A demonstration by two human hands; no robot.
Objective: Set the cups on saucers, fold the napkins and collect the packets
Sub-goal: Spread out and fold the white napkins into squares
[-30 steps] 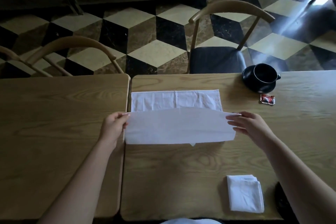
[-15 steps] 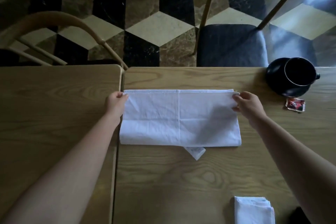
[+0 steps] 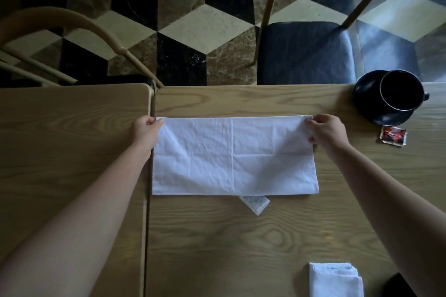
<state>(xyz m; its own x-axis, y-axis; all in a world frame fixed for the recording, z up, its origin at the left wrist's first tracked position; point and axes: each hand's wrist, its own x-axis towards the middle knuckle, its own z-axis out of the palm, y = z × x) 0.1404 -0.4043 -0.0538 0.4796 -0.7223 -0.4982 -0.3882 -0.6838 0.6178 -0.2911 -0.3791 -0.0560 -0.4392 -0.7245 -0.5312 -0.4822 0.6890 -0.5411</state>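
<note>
- The white cloth napkin (image 3: 234,155), folded in half into a long rectangle, lies flat on the light wooden desk (image 3: 241,236), a small label (image 3: 255,203) poking out at its near edge
- The left hand (image 3: 146,131) pinches the far left corner with curled fingers; the right hand (image 3: 324,131) pinches the far right corner
- A black cup (image 3: 400,90) sits on a black saucer (image 3: 366,101) at the far right, a red packet (image 3: 393,136) just beside it
- A second folded white napkin (image 3: 335,281) lies at the near right

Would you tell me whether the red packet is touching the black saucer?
Apart: the head view shows a strip of bare table between the red packet and the black saucer.
</note>
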